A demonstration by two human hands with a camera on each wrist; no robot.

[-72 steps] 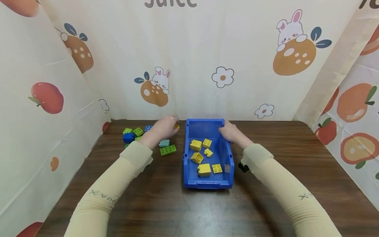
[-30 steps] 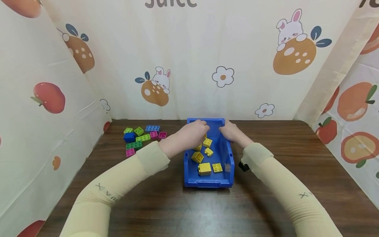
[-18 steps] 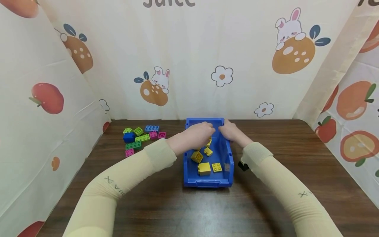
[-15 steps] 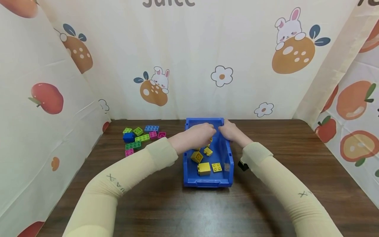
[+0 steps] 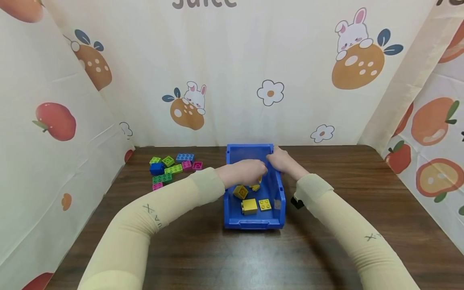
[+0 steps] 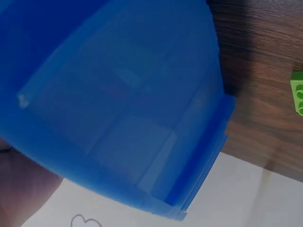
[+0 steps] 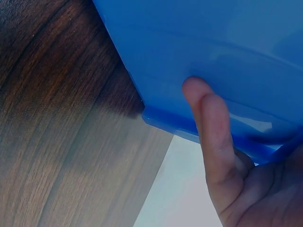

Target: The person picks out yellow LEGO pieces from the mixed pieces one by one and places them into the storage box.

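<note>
In the head view a blue plastic bin [image 5: 254, 224] stands mid-table, with yellow toy building blocks on its floor, among them a larger block [image 5: 249, 206] and a flat four-stud block [image 5: 264, 204]. My left hand [image 5: 247, 172] is low inside the bin, fingers curled down around a yellow block [image 5: 260, 179] that mostly hides beneath them. It covers other yellow blocks there. My right hand [image 5: 280, 159] grips the bin's right wall near the far corner; in the right wrist view its fingers [image 7: 218, 137] lie along the outside of that wall. The left wrist view shows mostly blue bin wall [image 6: 142, 94].
Left of the bin lies a loose group of blocks, including a dark blue block [image 5: 157, 168], a green block [image 5: 162, 178], a light blue block [image 5: 185, 157] and a pink block [image 5: 197, 166]. A patterned curtain [image 5: 232, 117] rises behind the wooden table [image 5: 232, 257].
My left hand has come from left of the bin over its left wall, carrying a yellow block, then moved right and lower inside. My right hand keeps its grip on the bin.
</note>
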